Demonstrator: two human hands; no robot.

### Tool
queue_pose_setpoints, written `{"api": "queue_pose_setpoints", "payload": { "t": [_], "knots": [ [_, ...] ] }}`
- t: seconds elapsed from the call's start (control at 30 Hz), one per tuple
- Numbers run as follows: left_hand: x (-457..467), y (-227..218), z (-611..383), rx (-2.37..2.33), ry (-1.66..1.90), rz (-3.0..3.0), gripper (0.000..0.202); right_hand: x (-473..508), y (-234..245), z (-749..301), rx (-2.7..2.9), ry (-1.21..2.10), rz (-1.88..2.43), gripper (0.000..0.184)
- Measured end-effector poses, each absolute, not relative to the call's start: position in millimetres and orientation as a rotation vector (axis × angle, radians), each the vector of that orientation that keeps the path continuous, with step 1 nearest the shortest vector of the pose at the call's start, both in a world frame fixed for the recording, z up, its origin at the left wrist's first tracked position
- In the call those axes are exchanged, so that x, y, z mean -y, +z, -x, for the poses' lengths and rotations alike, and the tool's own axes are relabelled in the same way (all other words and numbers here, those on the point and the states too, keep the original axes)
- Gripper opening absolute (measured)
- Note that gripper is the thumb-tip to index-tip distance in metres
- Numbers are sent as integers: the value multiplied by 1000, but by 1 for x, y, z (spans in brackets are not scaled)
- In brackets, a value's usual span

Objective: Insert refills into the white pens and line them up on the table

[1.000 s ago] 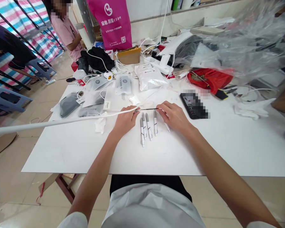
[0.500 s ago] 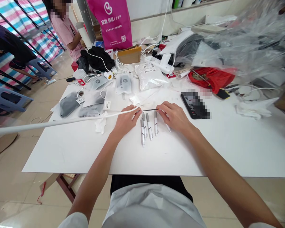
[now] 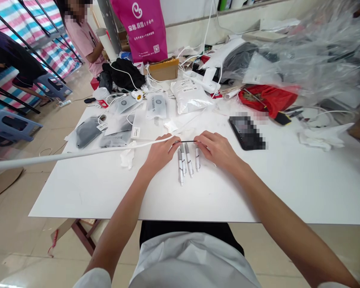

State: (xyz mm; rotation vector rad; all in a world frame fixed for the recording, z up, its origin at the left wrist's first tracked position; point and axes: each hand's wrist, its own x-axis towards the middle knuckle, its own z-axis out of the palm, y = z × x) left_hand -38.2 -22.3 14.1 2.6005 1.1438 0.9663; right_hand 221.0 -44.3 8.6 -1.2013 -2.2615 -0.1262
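Observation:
My left hand (image 3: pixel 160 153) pinches the end of a long white tube (image 3: pixel 78 154) that runs off to the left over the table edge. My right hand (image 3: pixel 217 149) pinches a thin black rod (image 3: pixel 187 141) whose other end meets the tube's mouth at my left fingertips. Between and just below my hands lie several grey and white pens (image 3: pixel 186 161), side by side on the white table (image 3: pixel 258 188).
A black phone (image 3: pixel 246 133) lies right of my right hand. Grey and white pouches (image 3: pixel 117 128), cables, a cardboard box (image 3: pixel 163 70), a magenta bag (image 3: pixel 144 28), a red bag (image 3: pixel 268 100) and clear plastic sheeting (image 3: pixel 312 60) crowd the far side. A person sits at the far left corner.
My right hand has slid a little left toward the left hand, and the visible stretch of black rod between them is shorter. The pens have not moved.

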Motion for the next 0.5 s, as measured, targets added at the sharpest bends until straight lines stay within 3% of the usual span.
{"api": "queue_pose_setpoints", "payload": {
  "t": [0.27, 0.5],
  "knots": [
    [31, 9, 29, -1023, 824, -2719, 27, 54, 3, -206, 2223, -63, 1130, 19],
    [29, 19, 32, -1138, 769, -2550, 24, 49, 15, -213, 1902, 492, 1122, 18]
  ]
}}
